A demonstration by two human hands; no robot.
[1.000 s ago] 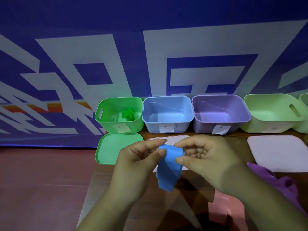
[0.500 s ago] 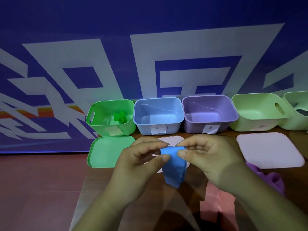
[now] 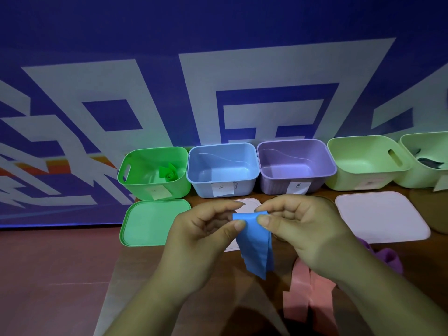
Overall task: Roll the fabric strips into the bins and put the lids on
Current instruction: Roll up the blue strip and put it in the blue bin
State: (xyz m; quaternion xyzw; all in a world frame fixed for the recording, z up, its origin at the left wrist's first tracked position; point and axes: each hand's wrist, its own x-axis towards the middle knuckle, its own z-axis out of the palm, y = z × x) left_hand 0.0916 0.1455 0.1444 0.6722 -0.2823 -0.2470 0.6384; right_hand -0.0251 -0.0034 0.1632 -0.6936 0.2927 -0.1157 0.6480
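Note:
A blue fabric strip (image 3: 257,246) hangs above the table, pinched at its top edge by my left hand (image 3: 201,238) and my right hand (image 3: 298,229). Behind them stand open bins in a row: a green bin (image 3: 155,187) with a rolled green strip (image 3: 168,172) inside, a blue bin (image 3: 223,183), a purple bin (image 3: 295,180) and two pale green bins (image 3: 363,175). A green lid (image 3: 148,221) lies before the green bin. A white lid (image 3: 244,204) is partly hidden by my hands. Another white lid (image 3: 380,217) lies at the right.
A pink strip (image 3: 305,294) and a purple strip (image 3: 388,258) lie on the brown table (image 3: 232,287) under my right forearm. The rightmost pale green bin (image 3: 426,163) holds something dark. The table's left edge runs diagonally; a blue patterned wall stands behind the bins.
The view has shifted so the bins sit further left and lower. My hands have kept their pinch on the blue strip's top, which now hangs a little straighter.

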